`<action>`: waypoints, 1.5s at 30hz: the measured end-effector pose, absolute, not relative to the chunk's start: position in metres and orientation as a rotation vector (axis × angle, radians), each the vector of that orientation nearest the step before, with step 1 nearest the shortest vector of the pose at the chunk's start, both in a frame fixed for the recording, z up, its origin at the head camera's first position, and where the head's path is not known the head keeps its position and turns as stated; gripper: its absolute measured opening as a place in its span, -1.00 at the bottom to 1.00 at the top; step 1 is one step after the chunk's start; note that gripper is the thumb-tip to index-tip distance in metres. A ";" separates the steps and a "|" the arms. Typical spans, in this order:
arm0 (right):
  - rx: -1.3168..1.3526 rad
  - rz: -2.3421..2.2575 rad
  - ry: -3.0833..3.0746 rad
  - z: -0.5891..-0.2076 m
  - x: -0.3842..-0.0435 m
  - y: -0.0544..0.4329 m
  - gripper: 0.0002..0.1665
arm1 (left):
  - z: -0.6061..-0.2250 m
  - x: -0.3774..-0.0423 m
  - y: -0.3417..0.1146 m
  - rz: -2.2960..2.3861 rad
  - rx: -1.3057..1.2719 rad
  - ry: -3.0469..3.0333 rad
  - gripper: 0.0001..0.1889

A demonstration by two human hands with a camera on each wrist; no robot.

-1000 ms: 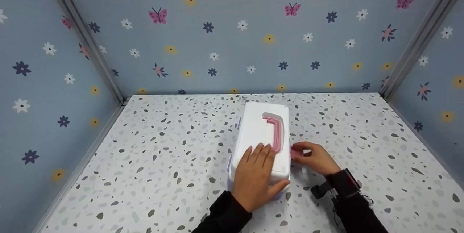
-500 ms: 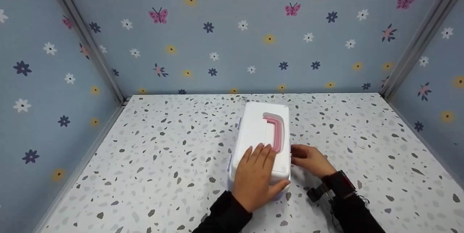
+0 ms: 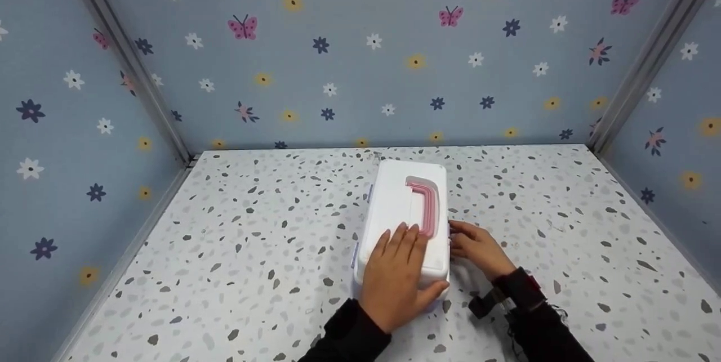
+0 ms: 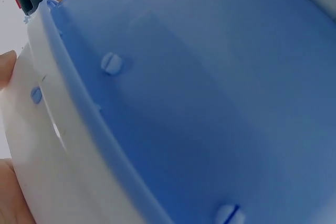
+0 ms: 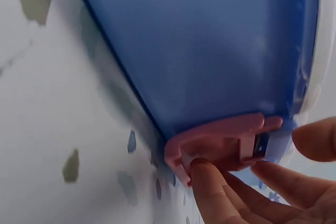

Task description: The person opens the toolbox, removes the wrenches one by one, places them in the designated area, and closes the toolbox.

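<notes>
A white-lidded storage box (image 3: 388, 187) stands lengthwise on the speckled table, with a pink carry handle (image 3: 430, 204) folded into its lid. My left hand (image 3: 391, 286) rests on the near part of the lid, fingers extended past its middle and thumb out toward the near right corner. My right hand (image 3: 481, 252) is at the box's right side. In the right wrist view, fingertips touch a pink latch (image 5: 215, 142) against the blue box body (image 5: 199, 51); the thumb is apart from the latch, by the lid's edge. The left wrist view shows the blue body (image 4: 210, 87) close up.
Patterned blue panels (image 3: 338, 69) stand behind and on both sides of the speckled table (image 3: 242, 238). Lavender hinges (image 3: 355, 254) stick out along the box's left side. A strapped device (image 3: 515, 289) sits on my right wrist.
My right hand has moved in against the box's side. The pink latch, earlier sticking out between its fingers in the head view, is now hidden there. My left hand stays on the lid.
</notes>
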State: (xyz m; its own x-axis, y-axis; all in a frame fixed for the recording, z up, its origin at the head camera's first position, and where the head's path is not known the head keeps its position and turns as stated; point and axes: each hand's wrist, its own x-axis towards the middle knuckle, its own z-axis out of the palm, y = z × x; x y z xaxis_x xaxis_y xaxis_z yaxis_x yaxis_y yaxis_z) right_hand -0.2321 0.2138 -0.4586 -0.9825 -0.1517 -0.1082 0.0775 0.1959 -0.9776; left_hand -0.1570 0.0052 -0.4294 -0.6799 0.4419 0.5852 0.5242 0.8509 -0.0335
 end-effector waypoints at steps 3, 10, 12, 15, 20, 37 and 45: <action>-0.022 -1.913 2.266 -0.458 -0.231 0.210 -0.39 | -0.428 -0.155 0.006 -0.147 -0.740 -2.450 -0.14; 0.025 -1.934 2.285 -0.456 -0.230 0.208 -0.45 | -0.424 -0.154 0.015 -0.006 -0.887 -2.432 -0.14; 0.032 -1.926 2.289 -0.456 -0.229 0.207 -0.45 | -0.424 -0.155 0.017 0.026 -0.911 -2.441 -0.14; 0.030 -1.918 2.290 -0.456 -0.230 0.207 -0.45 | -0.423 -0.156 0.020 0.039 -0.922 -2.466 -0.17; 0.031 -1.904 2.308 -0.456 -0.231 0.206 -0.45 | -0.422 -0.159 0.021 0.019 -0.917 -2.482 -0.23; 0.019 -1.876 2.322 -0.456 -0.231 0.206 -0.43 | -0.410 -0.161 0.014 -0.050 -0.884 -2.468 -0.28; -0.080 -1.892 2.333 -0.459 -0.229 0.206 -0.40 | -0.403 -0.163 0.006 -0.142 -0.788 -2.364 -0.24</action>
